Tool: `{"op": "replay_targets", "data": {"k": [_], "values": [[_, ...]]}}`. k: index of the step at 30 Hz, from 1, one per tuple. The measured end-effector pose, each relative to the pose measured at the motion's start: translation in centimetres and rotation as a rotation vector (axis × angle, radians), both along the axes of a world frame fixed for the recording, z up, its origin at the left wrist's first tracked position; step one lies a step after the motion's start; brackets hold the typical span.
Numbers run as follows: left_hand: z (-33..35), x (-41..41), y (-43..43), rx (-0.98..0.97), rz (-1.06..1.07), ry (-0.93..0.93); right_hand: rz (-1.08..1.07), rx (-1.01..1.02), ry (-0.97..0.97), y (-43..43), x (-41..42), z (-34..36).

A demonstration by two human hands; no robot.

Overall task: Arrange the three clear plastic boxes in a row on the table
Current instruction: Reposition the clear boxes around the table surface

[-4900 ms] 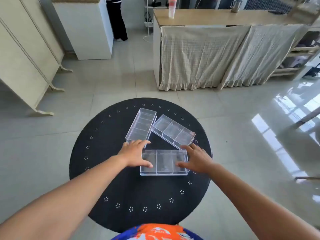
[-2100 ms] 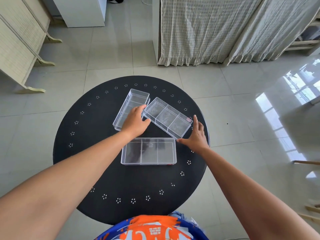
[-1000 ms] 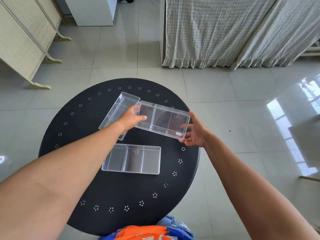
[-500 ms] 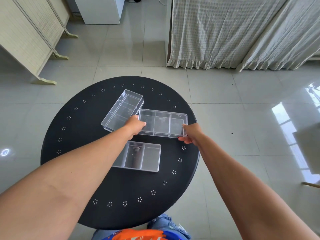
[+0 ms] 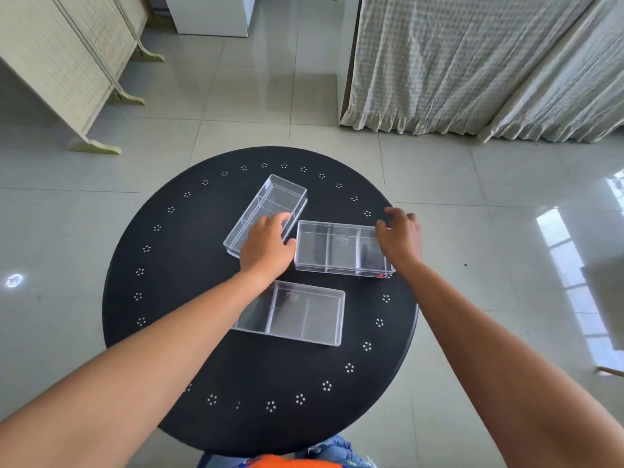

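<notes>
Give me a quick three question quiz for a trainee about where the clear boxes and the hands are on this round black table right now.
1. True or false: the three clear boxes already lie parallel in one row.
2. Which box sits between the left hand and the right hand? A. far box B. middle box C. near box
3. Fill in: the box lying at an angle to the other two is the ____ box.

Key
1. False. The far box is skewed on the table.
2. B. One hand is at each short end.
3. far
</notes>
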State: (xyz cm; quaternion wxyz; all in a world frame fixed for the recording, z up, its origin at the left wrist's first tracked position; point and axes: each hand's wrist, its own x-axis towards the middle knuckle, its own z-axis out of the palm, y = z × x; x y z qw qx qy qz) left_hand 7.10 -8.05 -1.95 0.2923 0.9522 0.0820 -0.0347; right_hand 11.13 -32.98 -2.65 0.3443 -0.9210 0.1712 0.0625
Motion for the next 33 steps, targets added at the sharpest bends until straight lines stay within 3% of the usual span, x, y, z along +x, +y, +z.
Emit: {"op": "replay_targets", "data": {"k": [2, 4, 8, 15, 21, 27, 30, 33], "values": [[-0.2, -0.8, 2.5, 0.163, 0.011, -0.107, 0.095, -0.002, -0.028, 2.9, 1.5, 1.1], [-0.8, -1.4, 4.6, 0.241, 0.051, -0.011, 0.195, -0.003, -0.012, 5.9, 3.0, 1.6], [-3.1, -1.9, 7.0, 0.199, 0.074, 0.233, 0.313, 0.025, 0.099, 11.4, 6.5, 1.1], [-4.8, -0.8, 7.5, 0.014, 0.095, 0.232, 0.271, 0.145, 0.295, 15.4, 10.2, -1.7], [-5.7, 0.2, 9.7, -0.213, 0.091, 0.176, 0.221, 0.223, 0.229, 15.6, 10.5, -2.8], [-4.4, 4.2, 14.1, -0.778, 0.220, 0.274, 0.178, 0.424, 0.013, 15.6, 11.8, -1.0], [-3.3, 6.3, 15.7, -0.961, 0.389, 0.259, 0.234, 0.473, 0.048, 15.3, 12.4, 0.5], [-1.9, 7.8, 16.6, -1.011, 0.450, 0.338, 0.327, 0.442, 0.069, 14.8, 12.7, 0.8]]}}
